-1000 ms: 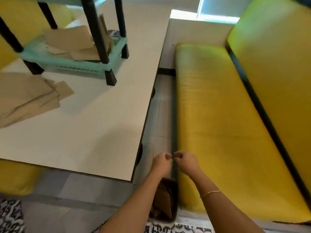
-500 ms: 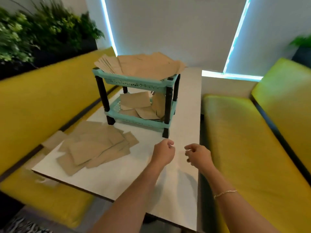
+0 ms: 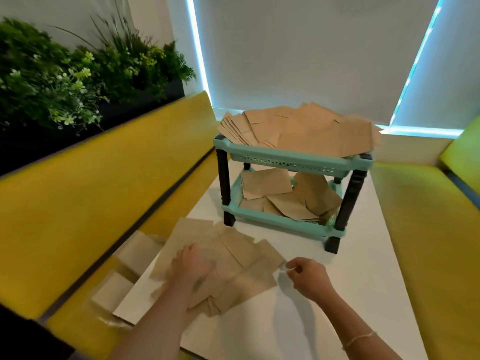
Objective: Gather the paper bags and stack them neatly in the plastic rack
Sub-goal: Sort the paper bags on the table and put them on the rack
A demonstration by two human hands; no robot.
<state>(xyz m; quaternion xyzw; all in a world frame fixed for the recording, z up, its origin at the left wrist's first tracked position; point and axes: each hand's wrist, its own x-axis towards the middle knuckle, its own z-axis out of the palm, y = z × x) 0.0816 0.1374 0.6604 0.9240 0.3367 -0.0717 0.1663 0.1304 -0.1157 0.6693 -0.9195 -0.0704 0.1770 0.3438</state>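
Resting flat on the loose pile of paper bags (image 3: 228, 266), the left hand (image 3: 193, 263) presses down with its fingers laid out over the top sheets, though motion blur hides exactly how each finger lies; the right hand (image 3: 307, 278) hovers just beside the pile's right edge, its fingers curled in with thumb and forefinger close together, and whether they pinch a bag corner cannot be told. Yellow bench seats (image 3: 85, 203) run along both long sides of the scene, the left one backed by a dark planter of green foliage (image 3: 65, 74). Between the benches lies a white table (image 3: 337, 294). Toward its far end stands the plastic rack (image 3: 293, 162), two mint-green trays on black legs. Its upper tray carries a wide, fanned heap of bags (image 3: 311, 131) that spills past the rim on both sides, and its lower tray holds several bags (image 3: 291, 196) lying at mixed angles, some leaning against the right side. The pile under the left hand sits on the near left part of the table, in front of the rack and apart from it. A few more bags (image 3: 130, 268) lie off the table's left edge on the bench seat. A thin bracelet (image 3: 359, 339) circles the right wrist.
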